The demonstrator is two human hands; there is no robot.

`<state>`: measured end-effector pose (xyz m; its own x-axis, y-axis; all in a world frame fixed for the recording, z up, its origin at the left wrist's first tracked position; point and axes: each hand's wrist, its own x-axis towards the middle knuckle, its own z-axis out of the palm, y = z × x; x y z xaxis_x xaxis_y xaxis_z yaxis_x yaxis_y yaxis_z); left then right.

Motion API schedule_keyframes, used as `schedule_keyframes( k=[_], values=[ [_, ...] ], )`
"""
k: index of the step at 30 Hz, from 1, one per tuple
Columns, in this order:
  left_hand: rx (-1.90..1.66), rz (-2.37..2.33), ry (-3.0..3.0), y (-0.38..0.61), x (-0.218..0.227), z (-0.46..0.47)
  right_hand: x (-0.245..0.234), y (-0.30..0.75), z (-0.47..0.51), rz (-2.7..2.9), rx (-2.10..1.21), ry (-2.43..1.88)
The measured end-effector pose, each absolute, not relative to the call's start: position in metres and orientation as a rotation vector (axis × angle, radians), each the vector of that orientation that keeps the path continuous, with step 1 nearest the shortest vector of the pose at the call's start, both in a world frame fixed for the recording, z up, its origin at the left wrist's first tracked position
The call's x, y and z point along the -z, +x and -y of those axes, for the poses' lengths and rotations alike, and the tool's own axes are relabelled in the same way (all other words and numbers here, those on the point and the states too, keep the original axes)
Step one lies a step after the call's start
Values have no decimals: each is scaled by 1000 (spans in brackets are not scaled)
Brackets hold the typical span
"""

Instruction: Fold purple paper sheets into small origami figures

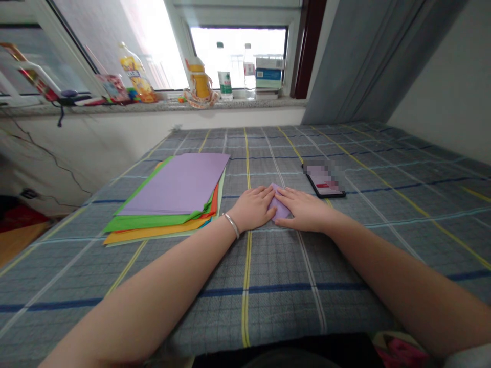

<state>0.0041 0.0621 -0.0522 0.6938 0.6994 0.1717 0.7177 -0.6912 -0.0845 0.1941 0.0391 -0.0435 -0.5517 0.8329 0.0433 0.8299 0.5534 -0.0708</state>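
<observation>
A small folded piece of purple paper lies on the plaid cloth, partly hidden under my fingers. My left hand rests flat on its left side, fingers stretched out, with a silver bangle at the wrist. From the right, my right hand presses on the paper with its fingers extended and its thumb along the near edge. The fingertips of both hands come close together near the paper's top. Neither hand is wrapped round anything.
A stack of coloured paper sheets, purple on top, lies to the left. A phone lies to the right. Beyond the plaid cloth, the windowsill bears a yellow cup, several bottles and boxes.
</observation>
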Motion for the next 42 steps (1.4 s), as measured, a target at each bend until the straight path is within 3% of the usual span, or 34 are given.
schedule_keyframes(
  k=[9, 18, 42],
  values=[
    [117, 1146, -2766, 16, 43, -84, 45, 188, -43, 2583, 4, -1519],
    [121, 1417, -2724, 19, 57, -91, 49, 178, -54, 2524, 194, -1645],
    [38, 1513, -2539, 17, 44, -55, 33, 169, -34, 2520, 320, -1934]
  ],
)
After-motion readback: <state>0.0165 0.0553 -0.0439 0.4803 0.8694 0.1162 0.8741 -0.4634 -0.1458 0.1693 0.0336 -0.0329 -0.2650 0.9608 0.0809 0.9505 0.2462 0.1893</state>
